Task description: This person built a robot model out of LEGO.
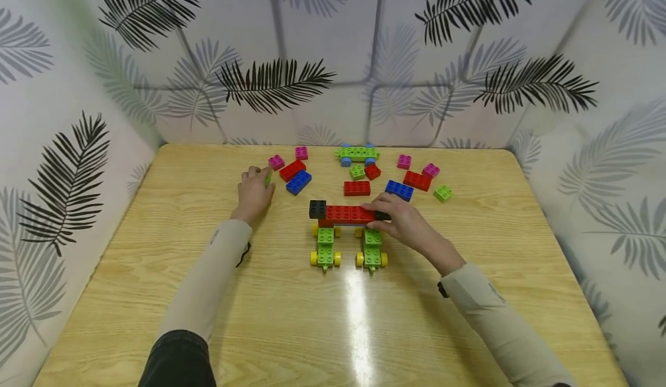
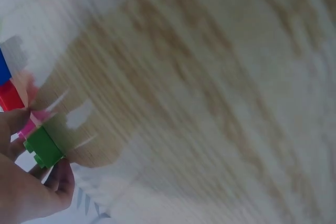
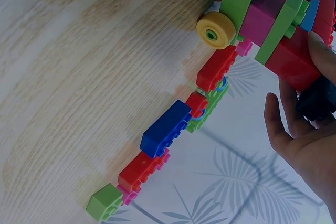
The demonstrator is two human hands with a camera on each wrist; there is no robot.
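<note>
At the left of the table in the head view, my left hand [image 1: 254,195] pinches a green toy brick [image 2: 44,146] between thumb and fingers. My right hand [image 1: 406,222] grips the black toy brick [image 1: 382,216] at the right end of a brick build. That build has a long red top [image 1: 346,214], another black brick [image 1: 317,209] at its left end, and two green wheeled bases [image 1: 325,248] with yellow wheels. Purple bricks [image 3: 261,17] sit between its green layers in the right wrist view.
Behind the build lie a red brick [image 1: 356,188], a small green brick [image 1: 356,172] and a green base with blue wheels [image 1: 358,154]. Blue bricks [image 1: 299,183] and pink bricks [image 1: 276,162] lie to either side. A patterned backdrop [image 1: 322,115] borders the table's back edge.
</note>
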